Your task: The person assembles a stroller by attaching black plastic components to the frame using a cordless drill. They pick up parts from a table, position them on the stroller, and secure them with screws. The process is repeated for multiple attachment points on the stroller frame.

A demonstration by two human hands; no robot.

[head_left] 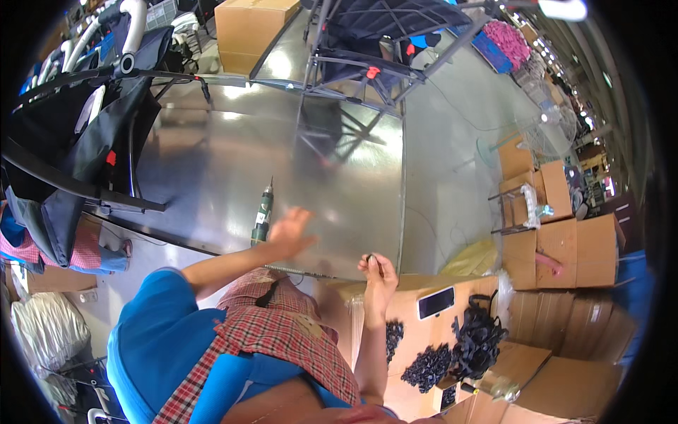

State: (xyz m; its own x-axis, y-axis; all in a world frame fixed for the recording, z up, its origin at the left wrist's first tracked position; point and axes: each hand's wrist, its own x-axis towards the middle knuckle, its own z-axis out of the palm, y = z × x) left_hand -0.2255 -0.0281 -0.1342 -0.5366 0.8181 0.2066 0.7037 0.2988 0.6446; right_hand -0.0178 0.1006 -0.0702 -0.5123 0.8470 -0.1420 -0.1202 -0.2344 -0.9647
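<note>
My left hand [289, 233] is over the near part of the shiny metal table [212, 155], blurred a little, with its fingers stretched apart and nothing in them. Just left of it is a green and black power screwdriver [261, 215], its thin bit pointing to the far side. My right hand [380, 275] is closed in a pinch near the table's front right corner. Between its fingertips shows a small black piece [369, 258], too small to name.
A black stroller frame [353, 67] stands at the table's far side, and another stroller [78, 148] at the left. On a cardboard box [417, 339] beside me lie a phone [436, 303], black straps [477, 339] and piles of small black parts [427, 367]. A fan [547, 131] stands farther right.
</note>
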